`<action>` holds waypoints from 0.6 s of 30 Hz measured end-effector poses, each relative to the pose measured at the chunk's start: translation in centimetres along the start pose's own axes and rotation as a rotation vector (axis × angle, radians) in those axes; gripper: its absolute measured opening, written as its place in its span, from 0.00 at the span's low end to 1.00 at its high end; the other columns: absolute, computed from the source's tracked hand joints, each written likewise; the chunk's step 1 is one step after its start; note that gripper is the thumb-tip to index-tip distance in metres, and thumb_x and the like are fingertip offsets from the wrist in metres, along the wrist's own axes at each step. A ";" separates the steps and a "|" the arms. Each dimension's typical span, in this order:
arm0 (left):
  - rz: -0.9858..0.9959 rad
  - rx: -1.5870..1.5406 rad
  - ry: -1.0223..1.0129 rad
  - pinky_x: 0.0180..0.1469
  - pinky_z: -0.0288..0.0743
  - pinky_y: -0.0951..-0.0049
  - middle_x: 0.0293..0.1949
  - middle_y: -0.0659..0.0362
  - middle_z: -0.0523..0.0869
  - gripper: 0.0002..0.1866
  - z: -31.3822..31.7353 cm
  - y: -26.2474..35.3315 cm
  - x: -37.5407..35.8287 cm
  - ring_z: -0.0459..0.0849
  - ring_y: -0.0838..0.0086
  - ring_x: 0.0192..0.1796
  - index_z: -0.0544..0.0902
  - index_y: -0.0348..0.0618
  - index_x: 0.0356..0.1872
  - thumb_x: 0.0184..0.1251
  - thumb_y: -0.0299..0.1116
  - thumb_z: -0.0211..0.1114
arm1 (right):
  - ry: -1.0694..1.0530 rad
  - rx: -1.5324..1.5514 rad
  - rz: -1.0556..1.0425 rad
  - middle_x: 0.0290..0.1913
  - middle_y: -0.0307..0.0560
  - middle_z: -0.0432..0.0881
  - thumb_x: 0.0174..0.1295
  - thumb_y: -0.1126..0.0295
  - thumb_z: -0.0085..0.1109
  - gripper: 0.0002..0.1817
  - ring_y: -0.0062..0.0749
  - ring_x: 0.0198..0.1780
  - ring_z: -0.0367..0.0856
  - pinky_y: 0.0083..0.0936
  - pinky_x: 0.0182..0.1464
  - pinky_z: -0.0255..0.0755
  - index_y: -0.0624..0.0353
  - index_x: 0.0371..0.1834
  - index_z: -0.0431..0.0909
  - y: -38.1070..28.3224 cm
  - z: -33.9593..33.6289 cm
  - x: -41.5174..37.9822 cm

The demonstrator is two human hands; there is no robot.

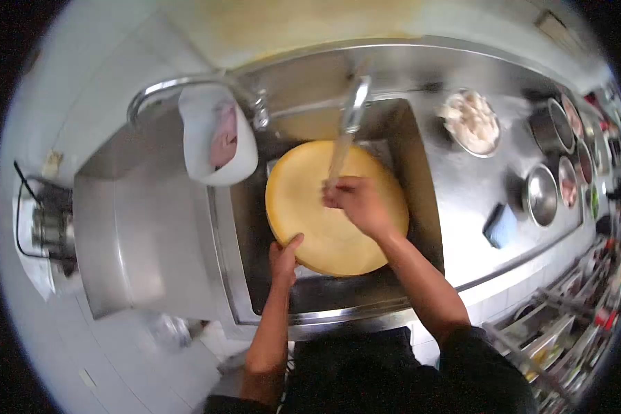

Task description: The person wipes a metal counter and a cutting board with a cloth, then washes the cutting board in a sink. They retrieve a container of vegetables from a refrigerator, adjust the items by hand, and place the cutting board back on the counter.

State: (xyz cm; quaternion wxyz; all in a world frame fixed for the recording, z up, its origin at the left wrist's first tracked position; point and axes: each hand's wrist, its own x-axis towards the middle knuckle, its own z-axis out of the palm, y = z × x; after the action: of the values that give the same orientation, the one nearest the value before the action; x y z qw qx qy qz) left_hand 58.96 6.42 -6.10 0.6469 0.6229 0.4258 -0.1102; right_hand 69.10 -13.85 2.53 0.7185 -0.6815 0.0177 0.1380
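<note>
A thick, round yellow cutting board [310,231] is propped in the steel sink. My left hand [283,262] grips its lower left edge, thumb on top and fingers against the rim. Above the board's middle, my right hand [355,203] meets the stream from the faucet [355,103]. Its fingers are curled together and slightly blurred; whatever may be in them is hidden.
A white plastic container [245,165] with pinkish pieces stands at the sink's left rim, beneath a second curved tap [179,81]. On the right counter are a bowl of pale pieces [470,121], a blue cloth [501,226], a steel bowl [541,196] and a pot [552,127].
</note>
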 end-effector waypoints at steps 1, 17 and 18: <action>0.018 0.026 0.005 0.37 0.79 0.66 0.40 0.56 0.83 0.28 0.3 0.4 -0.2 0.84 0.69 0.39 0.76 0.38 0.46 0.48 0.41 0.79 | -0.032 -0.008 0.076 0.34 0.50 0.86 0.59 0.77 0.59 0.12 0.27 0.36 0.85 0.25 0.42 0.80 0.76 0.42 0.81 0.1 1.3 2.2; 0.737 1.037 -0.038 0.41 0.78 0.61 0.33 0.48 0.86 0.22 4.8 17.5 -8.6 0.86 0.53 0.36 0.77 0.38 0.32 0.40 0.38 0.77 | -0.010 -0.701 -0.611 0.37 0.56 0.83 0.43 0.79 0.58 0.15 0.53 0.41 0.82 0.40 0.48 0.76 0.62 0.38 0.84 -6.7 -1.0 0.7; 0.822 1.084 -0.057 0.42 0.77 0.60 0.33 0.47 0.86 0.22 5.7 17.7 -8.7 0.85 0.52 0.37 0.77 0.38 0.33 0.40 0.39 0.77 | 0.007 -0.746 -0.664 0.38 0.55 0.83 0.43 0.79 0.59 0.17 0.54 0.41 0.82 0.40 0.47 0.76 0.61 0.40 0.83 -6.8 -1.6 0.7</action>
State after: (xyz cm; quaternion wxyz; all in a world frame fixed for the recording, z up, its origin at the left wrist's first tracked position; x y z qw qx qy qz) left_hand 67.88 1.42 11.67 0.2435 0.9671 0.0217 -0.0698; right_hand 71.50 -15.51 8.92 0.4308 -0.8614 -0.2483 -0.1035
